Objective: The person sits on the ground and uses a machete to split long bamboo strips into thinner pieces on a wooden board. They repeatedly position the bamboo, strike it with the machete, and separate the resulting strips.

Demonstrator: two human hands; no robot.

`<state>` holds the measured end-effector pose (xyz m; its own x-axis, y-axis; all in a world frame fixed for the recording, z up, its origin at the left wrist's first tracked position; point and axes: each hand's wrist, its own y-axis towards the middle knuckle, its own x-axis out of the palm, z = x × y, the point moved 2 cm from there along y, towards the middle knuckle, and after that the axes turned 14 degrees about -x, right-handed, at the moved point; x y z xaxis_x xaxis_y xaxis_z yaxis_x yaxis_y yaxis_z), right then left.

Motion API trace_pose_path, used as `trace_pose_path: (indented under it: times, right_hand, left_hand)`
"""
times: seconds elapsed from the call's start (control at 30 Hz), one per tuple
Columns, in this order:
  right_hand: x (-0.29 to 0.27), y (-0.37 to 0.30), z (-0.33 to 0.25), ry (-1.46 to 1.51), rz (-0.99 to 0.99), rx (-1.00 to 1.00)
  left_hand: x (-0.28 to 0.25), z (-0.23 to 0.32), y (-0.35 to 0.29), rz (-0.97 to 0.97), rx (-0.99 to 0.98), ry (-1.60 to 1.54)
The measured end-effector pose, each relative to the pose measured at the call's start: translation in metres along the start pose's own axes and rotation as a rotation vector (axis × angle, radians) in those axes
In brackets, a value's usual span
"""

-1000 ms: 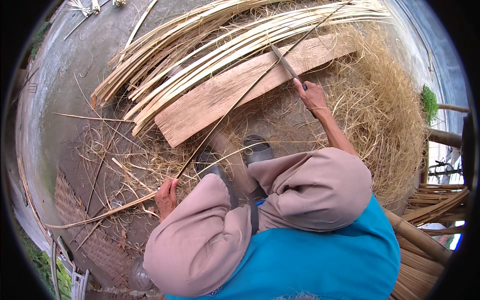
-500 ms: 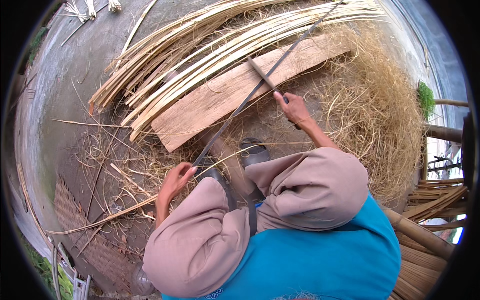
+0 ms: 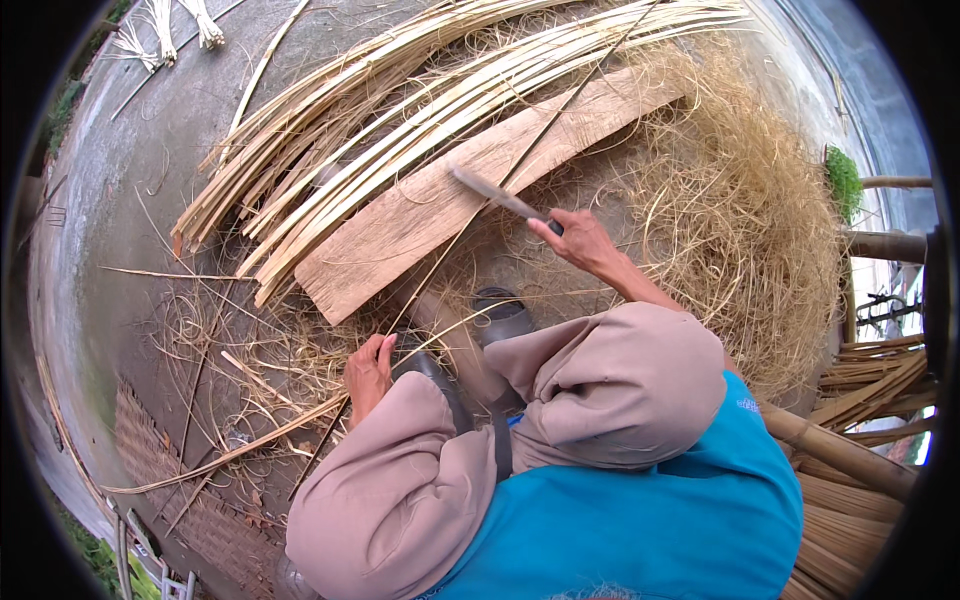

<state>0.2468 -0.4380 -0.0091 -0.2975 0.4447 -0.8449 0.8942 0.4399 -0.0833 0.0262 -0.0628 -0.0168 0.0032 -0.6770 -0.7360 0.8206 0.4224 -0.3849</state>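
Note:
A long, thin, dark bamboo strip [image 3: 443, 260] slants from the top right across the wooden board [image 3: 390, 225] and down past my left knee. My left hand [image 3: 370, 370] is closed on the strip near that knee, thumb and fingers pinched together. My right hand [image 3: 582, 240] grips a knife [image 3: 492, 190] by its dark handle. The blade points up and left over the board's near edge, crossing or close to the strip; whether they touch I cannot tell.
Long pale split bamboo strips [image 3: 400, 165] lie beyond the board. Curly shavings [image 3: 735, 230] are heaped at the right, with more scattered near my feet. A woven mat [image 3: 190, 490] lies at lower left. Bamboo poles [image 3: 840, 455] stand at the right edge.
The strip has turned from its broad face to its thin edge and slid lower left past my left hand. The knife has swung down and left, and my right hand has moved slightly lower.

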Motion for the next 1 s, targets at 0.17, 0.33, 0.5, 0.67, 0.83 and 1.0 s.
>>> trace_pose_path:
  times: [0.17, 0.33, 0.5, 0.67, 0.83, 1.0]
  right_hand:
    - [-0.050, 0.020, 0.108, 0.128, 0.242, 0.417]
    - [-0.049, 0.041, 0.096, 0.157, 0.278, 0.317]
    - [0.068, -0.029, -0.064, 0.255, 0.010, -0.048]
    - [0.082, -0.051, -0.050, 0.096, 0.129, -0.153]
    - [-0.016, 0.016, 0.065, 0.067, 0.258, 0.267]
    - [0.042, -0.016, -0.017, 0.120, 0.010, -0.120]
  left_hand:
    - [-0.046, -0.058, -0.028, -0.165, -0.169, 0.011]
    - [-0.023, -0.025, -0.013, -0.054, 0.059, -0.174]
    - [0.029, 0.043, 0.049, 0.020, 0.276, -0.079]
    - [0.031, 0.050, 0.055, -0.122, 0.196, -0.162]
    - [0.031, 0.067, 0.050, -0.151, 0.178, -0.227]
    - [0.007, 0.030, 0.029, -0.114, 0.146, -0.194]
